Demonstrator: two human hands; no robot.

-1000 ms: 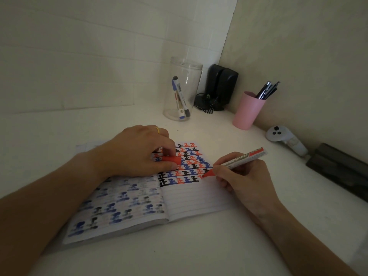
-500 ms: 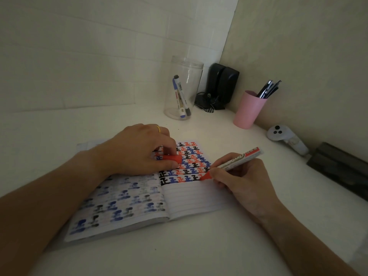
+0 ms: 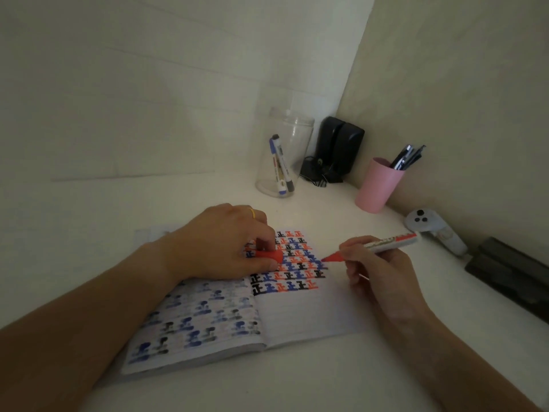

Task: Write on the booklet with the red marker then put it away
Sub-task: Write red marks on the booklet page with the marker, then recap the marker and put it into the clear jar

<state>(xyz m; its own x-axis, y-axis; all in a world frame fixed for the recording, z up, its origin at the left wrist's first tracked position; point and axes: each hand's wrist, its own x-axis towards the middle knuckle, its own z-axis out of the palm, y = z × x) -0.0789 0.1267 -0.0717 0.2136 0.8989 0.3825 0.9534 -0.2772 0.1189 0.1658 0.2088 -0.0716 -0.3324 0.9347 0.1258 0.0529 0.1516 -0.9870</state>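
An open lined booklet (image 3: 303, 313) lies on the white desk, its right page filled at the top with rows of red, blue and black characters. My right hand (image 3: 377, 269) holds the uncapped red marker (image 3: 386, 243), its red tip lifted just off the page's right edge and pointing left. My left hand (image 3: 219, 245) rests on the booklet's upper middle and pinches the red cap (image 3: 271, 256) between thumb and fingers.
A clear jar (image 3: 285, 153) holding two markers stands behind the booklet. To its right are black speakers (image 3: 338, 147), a pink cup (image 3: 377, 185) with pens, a white controller (image 3: 430, 230) and a dark box (image 3: 511, 275) at the right edge.
My right hand has lifted the marker's tip off the page and drawn it up and to the right. My left hand stays put with the cap.
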